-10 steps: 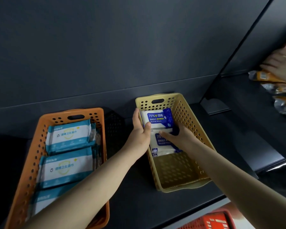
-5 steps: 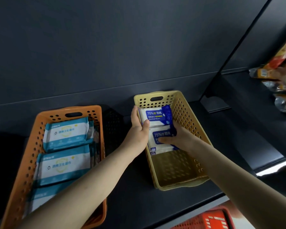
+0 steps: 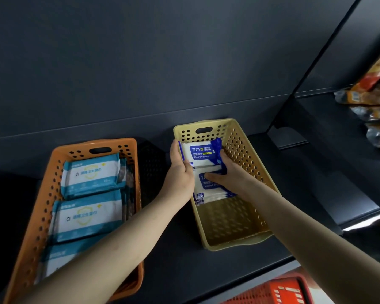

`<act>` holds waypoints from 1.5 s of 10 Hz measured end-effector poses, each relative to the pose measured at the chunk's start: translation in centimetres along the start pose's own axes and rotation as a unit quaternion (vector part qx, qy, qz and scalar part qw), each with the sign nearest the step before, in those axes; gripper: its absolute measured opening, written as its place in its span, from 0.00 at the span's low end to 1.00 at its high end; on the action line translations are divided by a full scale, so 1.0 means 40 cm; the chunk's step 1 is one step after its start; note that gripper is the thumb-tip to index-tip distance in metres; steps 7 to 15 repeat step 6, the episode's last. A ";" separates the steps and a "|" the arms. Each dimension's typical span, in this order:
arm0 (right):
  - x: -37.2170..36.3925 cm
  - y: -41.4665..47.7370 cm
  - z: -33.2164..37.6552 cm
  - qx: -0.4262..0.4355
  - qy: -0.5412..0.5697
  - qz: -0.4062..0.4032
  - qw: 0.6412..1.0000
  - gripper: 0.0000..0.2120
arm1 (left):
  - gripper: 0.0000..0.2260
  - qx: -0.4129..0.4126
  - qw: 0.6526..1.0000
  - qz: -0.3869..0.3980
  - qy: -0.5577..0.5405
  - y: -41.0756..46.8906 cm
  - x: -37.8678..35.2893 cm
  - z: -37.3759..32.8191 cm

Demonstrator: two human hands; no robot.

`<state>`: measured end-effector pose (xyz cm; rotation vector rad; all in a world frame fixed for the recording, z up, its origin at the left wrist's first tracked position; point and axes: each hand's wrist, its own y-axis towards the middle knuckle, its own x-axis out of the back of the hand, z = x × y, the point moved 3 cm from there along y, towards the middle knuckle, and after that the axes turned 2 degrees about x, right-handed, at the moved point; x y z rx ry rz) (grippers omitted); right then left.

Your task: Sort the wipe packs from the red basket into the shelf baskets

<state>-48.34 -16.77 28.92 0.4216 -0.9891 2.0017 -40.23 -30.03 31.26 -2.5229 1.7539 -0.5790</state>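
At the far end of the yellow basket (image 3: 235,244), the left hand (image 3: 181,172) pinches the left edge of a blue alcohol wipe pack (image 3: 201,153) between thumb and straight fingers, while the right hand (image 3: 226,174) curls round its right edge. This two-sided grip keeps the soft pack square, probably for seating against the rear wall. A second blue pack (image 3: 208,189) lies just below, partly under the right hand. Teal packs (image 3: 92,174) occupy the separate orange basket (image 3: 31,216). The red basket (image 3: 272,292) sits below the shelf edge.
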 end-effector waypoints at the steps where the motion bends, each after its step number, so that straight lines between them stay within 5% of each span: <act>1: -0.006 0.003 0.006 0.005 -0.006 -0.001 1.000 0.46 | 0.26 -0.007 1.000 -0.011 0.012 -0.001 0.001 0.004; 5: 0.048 -0.029 0.025 0.043 0.050 -0.027 0.997 0.31 | 0.26 -0.002 0.998 0.042 0.047 -0.026 0.043 -0.039; 6: 0.065 -0.079 0.043 0.056 0.018 -0.044 0.997 0.29 | 0.24 -0.093 0.984 0.019 0.150 -0.067 0.105 -0.048; 15: 0.065 -0.079 0.043 0.056 0.018 -0.044 0.997 0.29 | 0.24 -0.093 0.984 0.019 0.150 -0.067 0.105 -0.048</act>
